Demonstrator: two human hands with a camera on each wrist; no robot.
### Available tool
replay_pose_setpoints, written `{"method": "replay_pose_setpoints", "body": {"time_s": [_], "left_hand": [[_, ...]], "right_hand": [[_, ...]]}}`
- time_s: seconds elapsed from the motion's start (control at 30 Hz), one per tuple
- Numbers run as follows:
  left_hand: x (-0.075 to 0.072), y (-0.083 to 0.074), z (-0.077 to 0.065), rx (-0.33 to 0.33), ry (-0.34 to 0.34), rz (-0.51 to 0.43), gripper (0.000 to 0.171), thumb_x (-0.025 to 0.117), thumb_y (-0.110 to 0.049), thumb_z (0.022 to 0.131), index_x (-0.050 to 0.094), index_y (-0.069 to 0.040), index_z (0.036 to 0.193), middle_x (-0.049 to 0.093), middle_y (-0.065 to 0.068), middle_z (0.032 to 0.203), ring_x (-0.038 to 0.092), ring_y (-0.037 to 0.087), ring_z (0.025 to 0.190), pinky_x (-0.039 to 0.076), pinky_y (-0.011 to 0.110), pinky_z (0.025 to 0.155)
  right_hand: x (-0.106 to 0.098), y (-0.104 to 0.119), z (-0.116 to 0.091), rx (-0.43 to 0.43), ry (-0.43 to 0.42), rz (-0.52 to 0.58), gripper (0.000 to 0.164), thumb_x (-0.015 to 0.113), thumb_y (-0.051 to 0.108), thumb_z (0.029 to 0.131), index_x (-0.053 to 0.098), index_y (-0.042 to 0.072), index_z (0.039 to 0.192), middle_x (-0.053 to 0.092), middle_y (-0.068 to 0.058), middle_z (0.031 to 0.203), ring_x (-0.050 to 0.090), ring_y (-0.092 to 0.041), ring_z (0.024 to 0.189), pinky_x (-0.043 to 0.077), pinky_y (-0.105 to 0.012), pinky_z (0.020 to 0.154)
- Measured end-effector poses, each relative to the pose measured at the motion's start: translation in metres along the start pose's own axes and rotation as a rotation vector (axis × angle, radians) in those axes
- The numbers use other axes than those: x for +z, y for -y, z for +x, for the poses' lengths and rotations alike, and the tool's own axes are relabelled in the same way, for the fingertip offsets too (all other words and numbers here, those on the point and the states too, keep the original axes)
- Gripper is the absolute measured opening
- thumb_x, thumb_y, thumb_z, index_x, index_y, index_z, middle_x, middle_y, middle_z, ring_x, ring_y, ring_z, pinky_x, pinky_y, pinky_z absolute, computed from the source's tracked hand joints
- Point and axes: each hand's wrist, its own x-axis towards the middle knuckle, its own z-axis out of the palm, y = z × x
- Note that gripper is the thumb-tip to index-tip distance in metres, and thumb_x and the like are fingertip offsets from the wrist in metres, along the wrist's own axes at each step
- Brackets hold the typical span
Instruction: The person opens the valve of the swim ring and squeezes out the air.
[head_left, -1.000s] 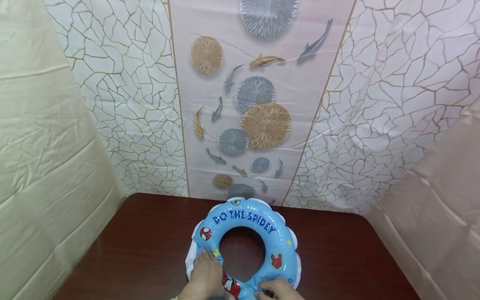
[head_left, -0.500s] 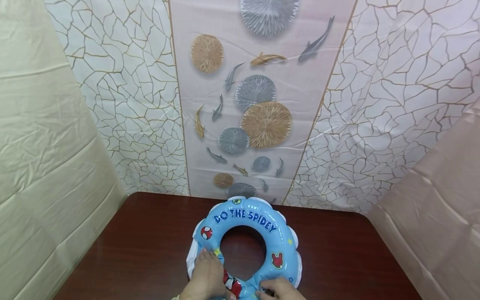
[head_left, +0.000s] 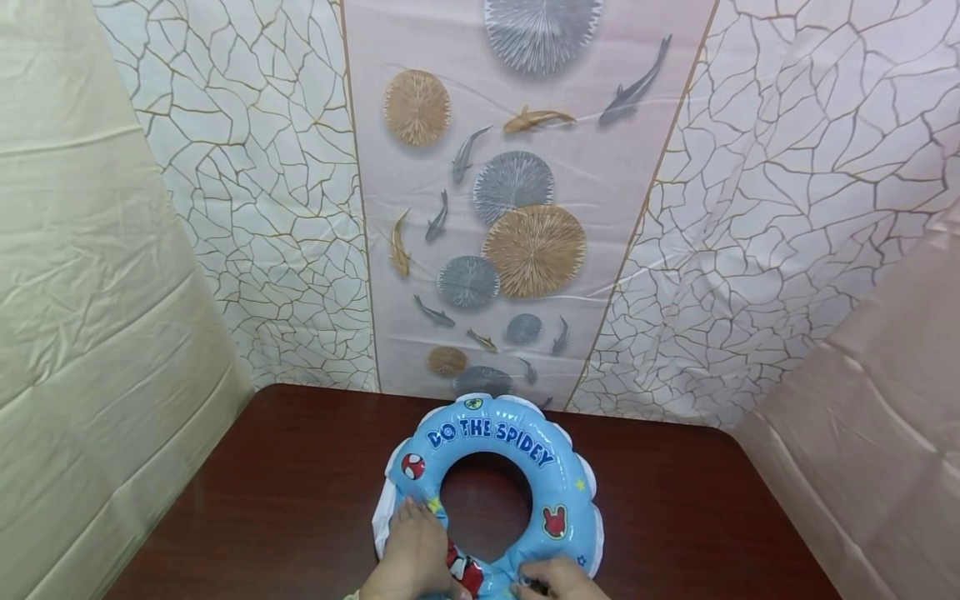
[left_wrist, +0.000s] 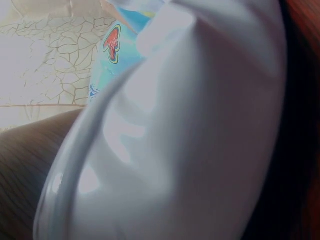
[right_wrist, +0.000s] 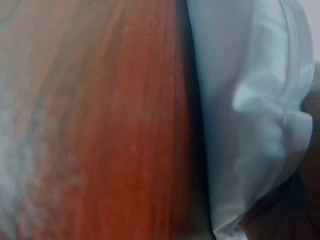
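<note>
A blue inflatable swim ring (head_left: 561,454) with white underside, "DO THE SPIDEY" lettering and red cartoon prints lies on the brown table. My left hand (head_left: 412,550) rests over its near left part, fingers laid forward and touching the vinyl. At the near right part, my right hand (head_left: 558,577) has bent fingers and thumb pinching the ring by a small dark spot; that detail is largely covered. The left wrist view is filled by the ring's white underside (left_wrist: 200,125), and the right wrist view catches its white side (right_wrist: 240,115) beside the table.
The dark red-brown table (head_left: 300,475) extends to both sides of the ring. A fish-patterned cloth backdrop (head_left: 517,250) hangs behind its far edge. Plain cloth walls stand at the left (head_left: 97,333) and right (head_left: 877,400).
</note>
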Motion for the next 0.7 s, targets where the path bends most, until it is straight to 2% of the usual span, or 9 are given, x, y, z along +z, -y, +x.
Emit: {"method": "replay_pose_setpoints", "body": {"time_s": [0.17,0.27,0.7], "left_hand": [[-0.0010,-0.0001,-0.0011,-0.008,0.008,-0.001,0.132,0.085,-0.077,0.048,0.052,0.021,0.130,0.050,0.041,0.135,0.046,0.052,0.130,0.038,0.059,0.107],[-0.0003,0.0000,-0.0008,-0.010,0.012,-0.005,0.131,0.085,-0.076,0.048,0.052,0.021,0.130,0.051,0.040,0.135,0.046,0.052,0.130,0.038,0.059,0.107],[-0.0009,-0.0005,-0.0020,-0.001,-0.002,0.004,0.132,0.083,-0.078,0.049,0.052,0.020,0.131,0.051,0.039,0.135,0.047,0.051,0.130,0.038,0.059,0.107]], "right_hand": [[0.0019,0.0011,0.0004,0.049,-0.004,0.013,0.031,0.063,0.029,0.100,0.060,0.015,0.072,0.047,0.019,0.061,0.049,0.004,0.057,0.043,-0.017,0.053],[0.0019,0.0003,0.0003,0.050,-0.004,0.017,0.031,0.063,0.029,0.100,0.059,0.015,0.072,0.047,0.019,0.062,0.049,0.004,0.057,0.043,-0.017,0.054],[-0.0001,-0.0021,0.0001,-0.034,0.002,-0.028,0.030,0.061,0.027,0.101,0.058,0.015,0.074,0.046,0.018,0.063,0.049,0.006,0.058,0.045,-0.017,0.054]]}}
